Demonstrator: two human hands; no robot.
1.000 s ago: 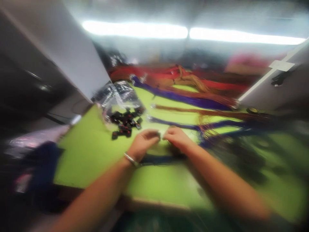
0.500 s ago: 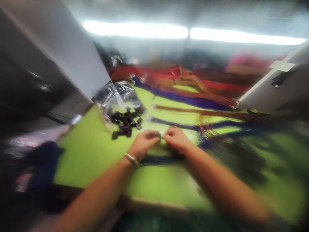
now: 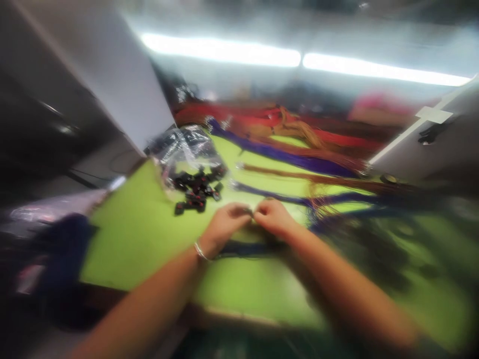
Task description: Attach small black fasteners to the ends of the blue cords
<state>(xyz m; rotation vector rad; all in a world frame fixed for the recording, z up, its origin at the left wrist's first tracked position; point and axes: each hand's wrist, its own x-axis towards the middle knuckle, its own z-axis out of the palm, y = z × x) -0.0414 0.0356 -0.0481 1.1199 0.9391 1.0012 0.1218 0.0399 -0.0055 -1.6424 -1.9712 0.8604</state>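
Over the green tabletop, my left hand (image 3: 228, 223) is closed in a pinch on a small black connector (image 3: 248, 212), of which only a dark end shows. My right hand (image 3: 274, 216) is pinched too, its fingertips meeting the left ones at the connector; what it holds is hidden. Below both hands lies a dark blue bundle of wires (image 3: 245, 249), partly covered by the wrists. To the left of my left hand sits a pile of black plastic connectors (image 3: 196, 192) with red parts.
A clear plastic bag (image 3: 190, 147) lies behind the pile. Purple wires (image 3: 284, 154), brown wires (image 3: 295, 174) and red wires (image 3: 239, 110) stretch across the back of the green table (image 3: 149, 239). Grey panels rise at left and right, under bright tube lights (image 3: 224, 52).
My hands have come closer together, so the fingertips now meet at the dark connector. The whole view has tilted and shifted slightly.
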